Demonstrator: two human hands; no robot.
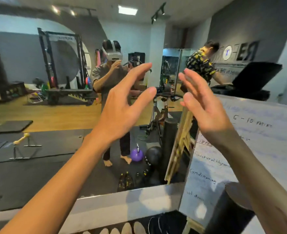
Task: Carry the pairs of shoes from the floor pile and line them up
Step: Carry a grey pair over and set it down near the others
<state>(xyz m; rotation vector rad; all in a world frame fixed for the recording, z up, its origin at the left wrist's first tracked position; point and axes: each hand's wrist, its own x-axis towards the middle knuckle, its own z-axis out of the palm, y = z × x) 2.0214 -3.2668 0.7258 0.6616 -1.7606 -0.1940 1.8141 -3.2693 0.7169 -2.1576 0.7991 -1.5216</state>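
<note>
Below the left hand (120,114), raised with fingers spread and empty, pale shoe toes (122,228) line the frame's bottom edge. Rightward, the right hand (205,107) is likewise open, holding nothing. Best to lower both, then pinch one matched pair together.

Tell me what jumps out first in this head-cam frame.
Two bare hands fill the centre, both raised with fingers spread and holding nothing: the left hand and the right hand. Behind them a wall mirror reflects a person wearing a headset, with a purple kettlebell by the feet. At the bottom edge a row of pale shoe toes peeks in below the mirror, and a handwritten whiteboard stands on the right.
</note>
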